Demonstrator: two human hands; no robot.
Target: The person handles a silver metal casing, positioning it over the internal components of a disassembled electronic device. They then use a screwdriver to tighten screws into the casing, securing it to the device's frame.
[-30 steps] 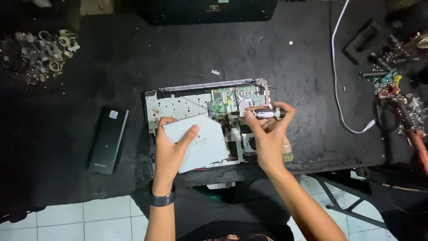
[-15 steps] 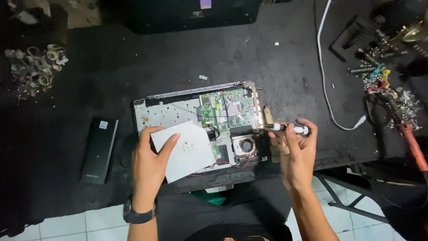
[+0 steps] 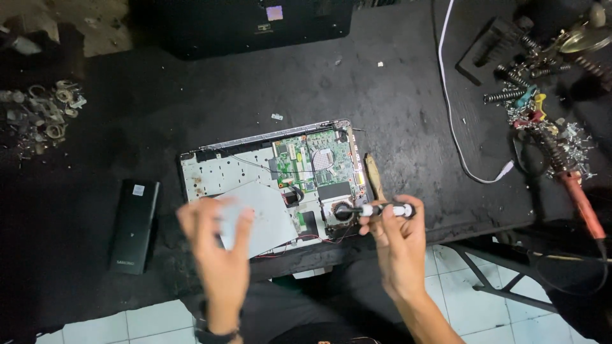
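An opened laptop base point(image 3: 210, 173) lies on the dark workbench point(image 3: 395, 114), its green circuit board point(image 3: 315, 162) and fan exposed. My right hand point(image 3: 398, 239) grips a small screwdriver point(image 3: 376, 210) with a black and white handle, held sideways with its tip over the fan area. My left hand point(image 3: 217, 245) is blurred, fingers spread, hovering at the lower left of the laptop beside a grey metal plate point(image 3: 264, 216) that lies on the base. I cannot tell whether the left hand touches the plate.
A black rectangular battery pack point(image 3: 132, 224) lies left of the laptop. Small metal parts point(image 3: 41, 118) are heaped at far left. A white cable point(image 3: 456, 121) runs right of the laptop; springs, tools and a red-handled iron point(image 3: 577, 191) crowd the right edge. A wooden-handled tool point(image 3: 374, 178) lies beside the laptop.
The view shifted, with the laptop now more central. My left hand lifted off the grey plate and is blurred in motion. My right hand keeps the screwdriver, its tip now back over the fan.
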